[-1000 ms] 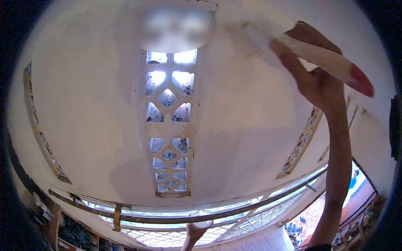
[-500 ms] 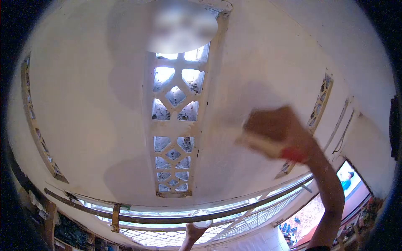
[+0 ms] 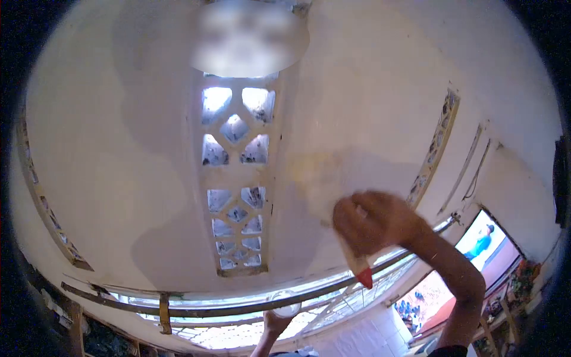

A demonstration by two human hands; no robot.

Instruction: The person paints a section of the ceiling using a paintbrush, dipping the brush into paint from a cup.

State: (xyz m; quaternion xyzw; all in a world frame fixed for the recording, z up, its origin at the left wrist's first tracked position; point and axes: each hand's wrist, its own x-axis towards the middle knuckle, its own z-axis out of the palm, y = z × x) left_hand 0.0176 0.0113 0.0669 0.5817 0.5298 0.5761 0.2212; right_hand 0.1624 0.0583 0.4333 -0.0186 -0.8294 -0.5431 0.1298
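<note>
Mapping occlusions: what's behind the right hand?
Pale wall shows around the right hand, with the rod lower down. Whatever is directly behind is covered; fingers also hide part of the red-tipped tool.

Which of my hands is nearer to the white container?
Left. Your left hand holds the white container; your right hand is apart from it, higher and farther right, gripping a red-tipped handle.

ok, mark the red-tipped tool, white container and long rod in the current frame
red-tipped tool (image 3: 364, 278): head view, red end of its handle
white container (image 3: 289, 311): head view, its lower part
long rod (image 3: 214, 311): head view, on its shaft, left of the container
</note>
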